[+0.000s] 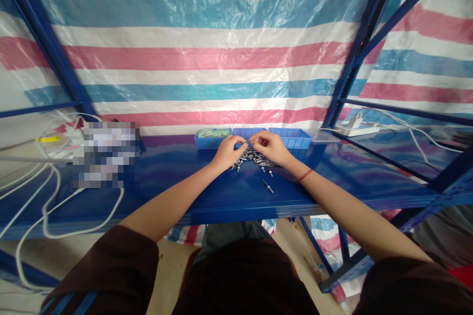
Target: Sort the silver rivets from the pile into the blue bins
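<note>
A loose pile of metal pop rivets (pixel 254 156) lies on the blue metal shelf (pixel 221 192). One single rivet (pixel 267 186) lies apart, closer to the shelf's front edge. My left hand (pixel 229 151) is over the pile's left side, thumb and fingertips pinched together. Facing it, my right hand (pixel 272 148) is also pinched, above the right side of the pile. The fingertips of both hands nearly meet; anything between them is too small to make out.
Behind my hands stand a blue bin with green-wrapped contents (pixel 212 139) and a blue divided bin (pixel 295 139). White cables (pixel 48 206) and a blurred-out object (pixel 107 155) occupy the left. A white power strip (pixel 356 127) sits at right, between blue frame posts (pixel 343 78).
</note>
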Action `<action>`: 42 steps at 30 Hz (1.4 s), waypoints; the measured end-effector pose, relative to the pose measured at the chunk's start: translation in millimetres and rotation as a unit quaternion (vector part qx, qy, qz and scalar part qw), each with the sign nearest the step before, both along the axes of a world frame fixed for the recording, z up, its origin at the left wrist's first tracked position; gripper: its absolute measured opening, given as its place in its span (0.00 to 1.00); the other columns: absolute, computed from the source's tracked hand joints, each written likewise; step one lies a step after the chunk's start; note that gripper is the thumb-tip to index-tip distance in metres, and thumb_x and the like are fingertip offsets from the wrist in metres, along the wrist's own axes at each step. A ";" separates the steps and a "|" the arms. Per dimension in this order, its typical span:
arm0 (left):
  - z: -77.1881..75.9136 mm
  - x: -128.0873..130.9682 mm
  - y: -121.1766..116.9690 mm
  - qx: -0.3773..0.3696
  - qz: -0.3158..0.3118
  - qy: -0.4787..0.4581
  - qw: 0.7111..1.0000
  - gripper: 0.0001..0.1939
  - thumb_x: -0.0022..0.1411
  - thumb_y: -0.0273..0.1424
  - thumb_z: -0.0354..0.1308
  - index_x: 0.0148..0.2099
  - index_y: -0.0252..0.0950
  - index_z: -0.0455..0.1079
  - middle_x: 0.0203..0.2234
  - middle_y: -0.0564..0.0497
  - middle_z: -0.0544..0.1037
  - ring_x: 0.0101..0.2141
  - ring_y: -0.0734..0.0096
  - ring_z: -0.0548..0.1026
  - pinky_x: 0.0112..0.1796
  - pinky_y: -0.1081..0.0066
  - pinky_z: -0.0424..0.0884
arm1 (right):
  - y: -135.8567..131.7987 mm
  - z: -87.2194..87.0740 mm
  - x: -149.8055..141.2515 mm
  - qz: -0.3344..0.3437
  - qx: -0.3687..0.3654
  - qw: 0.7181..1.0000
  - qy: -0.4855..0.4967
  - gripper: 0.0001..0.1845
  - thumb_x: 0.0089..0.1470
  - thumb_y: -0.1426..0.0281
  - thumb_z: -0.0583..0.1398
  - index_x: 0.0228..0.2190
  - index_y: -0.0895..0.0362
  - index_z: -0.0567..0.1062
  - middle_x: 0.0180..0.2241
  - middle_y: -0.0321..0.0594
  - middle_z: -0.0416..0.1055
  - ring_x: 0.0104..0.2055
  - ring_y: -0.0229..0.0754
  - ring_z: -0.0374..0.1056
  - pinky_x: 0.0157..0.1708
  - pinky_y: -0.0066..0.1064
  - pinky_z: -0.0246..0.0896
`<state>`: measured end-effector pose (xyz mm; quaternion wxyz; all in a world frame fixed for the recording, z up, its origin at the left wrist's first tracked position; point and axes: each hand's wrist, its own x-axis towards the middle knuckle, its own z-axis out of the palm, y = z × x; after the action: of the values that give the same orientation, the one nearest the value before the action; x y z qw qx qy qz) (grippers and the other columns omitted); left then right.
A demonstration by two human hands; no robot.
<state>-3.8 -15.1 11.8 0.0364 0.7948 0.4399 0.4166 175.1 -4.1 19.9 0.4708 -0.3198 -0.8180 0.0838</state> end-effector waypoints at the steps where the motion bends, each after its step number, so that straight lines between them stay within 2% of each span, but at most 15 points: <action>1: 0.0 -0.4 0.2 0.006 0.002 -0.005 1.000 0.06 0.60 0.31 0.53 0.37 0.36 0.70 0.34 0.51 0.76 0.40 0.69 0.71 0.44 0.69 0.66 | 0.1 0.1 0.6 -0.008 0.007 1.000 -0.009 0.11 0.50 0.67 0.57 0.32 0.59 0.76 0.29 0.40 0.73 0.29 0.37 0.64 0.30 0.28 0.59; 5: -1.1 -1.1 2.2 0.019 0.010 -0.017 1.000 0.08 0.61 0.34 0.53 0.37 0.36 0.70 0.34 0.50 0.75 0.40 0.68 0.72 0.44 0.69 0.66 | 2.3 -0.9 0.5 -0.031 0.014 0.998 -0.049 0.11 0.52 0.67 0.55 0.29 0.59 0.75 0.28 0.40 0.73 0.29 0.37 0.65 0.30 0.29 0.58; 8: -3.7 -1.4 3.5 -0.001 0.025 -0.013 1.000 0.13 0.60 0.36 0.53 0.44 0.36 0.69 0.38 0.48 0.75 0.41 0.68 0.72 0.45 0.68 0.66 | 10.9 -1.4 4.2 -0.076 -0.022 0.997 -0.021 0.13 0.52 0.64 0.54 0.27 0.59 0.75 0.26 0.40 0.72 0.27 0.37 0.64 0.29 0.29 0.58; 11: -6.5 -2.4 1.8 -0.040 0.035 0.062 0.997 0.18 0.59 0.42 0.53 0.48 0.39 0.69 0.41 0.47 0.74 0.45 0.62 0.70 0.47 0.62 0.65 | 24.2 1.8 19.9 -0.170 -0.051 0.983 0.036 0.13 0.51 0.63 0.54 0.26 0.59 0.74 0.25 0.41 0.72 0.26 0.38 0.64 0.29 0.30 0.58; 14: -7.2 -3.5 -2.3 -0.083 0.028 0.158 0.983 0.19 0.58 0.47 0.52 0.44 0.43 0.73 0.44 0.48 0.72 0.49 0.55 0.66 0.47 0.57 0.63 | 35.5 6.5 46.2 -0.311 -0.039 0.950 0.019 0.11 0.51 0.67 0.54 0.26 0.59 0.74 0.27 0.45 0.72 0.29 0.42 0.66 0.32 0.33 0.57; 15: -6.9 -3.7 -3.5 -0.095 0.024 0.181 0.979 0.18 0.57 0.47 0.52 0.43 0.44 0.73 0.45 0.48 0.72 0.49 0.54 0.66 0.47 0.56 0.63 | 38.0 7.4 55.1 -0.356 -0.039 0.934 -0.009 0.11 0.52 0.67 0.53 0.27 0.59 0.74 0.28 0.47 0.72 0.30 0.44 0.66 0.32 0.34 0.56; 17: -6.0 -4.2 -5.2 -0.108 0.017 0.211 0.971 0.16 0.57 0.45 0.53 0.44 0.46 0.73 0.45 0.49 0.71 0.49 0.53 0.66 0.47 0.55 0.63 | 41.3 7.5 69.8 -0.389 -0.049 0.919 -0.029 0.11 0.51 0.68 0.54 0.27 0.60 0.74 0.28 0.51 0.71 0.31 0.47 0.66 0.32 0.36 0.54; 21: -4.5 -4.8 -5.8 -0.094 0.016 0.234 0.968 0.11 0.59 0.38 0.52 0.42 0.46 0.73 0.43 0.50 0.72 0.47 0.56 0.68 0.45 0.57 0.64 | 42.1 5.1 78.2 -0.399 -0.053 0.914 -0.051 0.15 0.52 0.65 0.55 0.34 0.63 0.75 0.30 0.55 0.71 0.32 0.48 0.65 0.31 0.37 0.53; 24: -4.4 -4.9 -6.2 -0.080 0.014 0.240 0.967 0.10 0.60 0.36 0.51 0.38 0.44 0.74 0.42 0.50 0.73 0.44 0.58 0.69 0.43 0.58 0.64 | 39.8 5.6 69.2 -0.376 -0.032 0.924 -0.068 0.17 0.52 0.64 0.54 0.37 0.62 0.75 0.27 0.51 0.72 0.30 0.46 0.65 0.30 0.35 0.54; 26: -4.3 -4.5 -6.8 -0.068 0.012 0.234 0.970 0.10 0.60 0.37 0.51 0.37 0.43 0.74 0.41 0.50 0.73 0.44 0.58 0.69 0.43 0.59 0.64 | 37.3 6.6 60.1 -0.330 -0.021 0.940 -0.082 0.16 0.51 0.65 0.55 0.37 0.61 0.75 0.26 0.47 0.72 0.29 0.44 0.65 0.30 0.34 0.55; 30: -4.3 -3.0 -5.3 -0.037 0.014 0.166 0.985 0.11 0.62 0.36 0.49 0.39 0.41 0.72 0.38 0.50 0.75 0.42 0.63 0.71 0.42 0.64 0.65 | 28.2 7.2 40.7 -0.127 -0.079 0.987 -0.064 0.12 0.50 0.67 0.56 0.31 0.60 0.76 0.30 0.45 0.74 0.29 0.40 0.66 0.32 0.32 0.60; 32: -4.6 -2.4 -2.5 -0.036 -0.001 0.104 0.994 0.11 0.62 0.35 0.49 0.39 0.40 0.72 0.36 0.51 0.76 0.39 0.67 0.72 0.41 0.68 0.66 | 21.5 6.5 31.3 -0.027 -0.148 0.988 -0.042 0.12 0.49 0.66 0.57 0.32 0.60 0.76 0.33 0.44 0.75 0.29 0.38 0.67 0.30 0.30 0.62; 34: -5.3 -2.2 0.7 -0.046 -0.023 0.039 0.998 0.11 0.62 0.34 0.49 0.38 0.38 0.71 0.34 0.52 0.77 0.36 0.69 0.73 0.39 0.71 0.67 | 14.5 5.5 23.1 0.036 -0.209 0.977 -0.039 0.14 0.47 0.65 0.60 0.35 0.60 0.76 0.33 0.42 0.75 0.26 0.35 0.66 0.25 0.28 0.61; 37: -6.1 -2.0 4.7 -0.065 -0.038 -0.030 0.997 0.11 0.61 0.34 0.49 0.37 0.36 0.72 0.31 0.52 0.78 0.34 0.70 0.74 0.38 0.72 0.67 | 7.1 4.6 14.6 0.082 -0.251 0.964 -0.031 0.15 0.46 0.63 0.62 0.35 0.60 0.76 0.28 0.40 0.73 0.23 0.33 0.65 0.21 0.26 0.58; 42: -7.2 -1.0 6.7 -0.084 -0.080 -0.074 0.991 0.12 0.60 0.35 0.51 0.34 0.34 0.72 0.31 0.51 0.79 0.34 0.68 0.75 0.38 0.71 0.68 | 3.2 6.1 9.3 0.100 -0.247 0.963 0.027 0.17 0.43 0.60 0.64 0.34 0.59 0.76 0.26 0.39 0.72 0.23 0.34 0.64 0.19 0.26 0.57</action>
<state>-4.7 -8.5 4.6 0.1684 0.7884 0.4046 0.4318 184.4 -0.9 26.0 0.3881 -0.3408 -0.7865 0.3387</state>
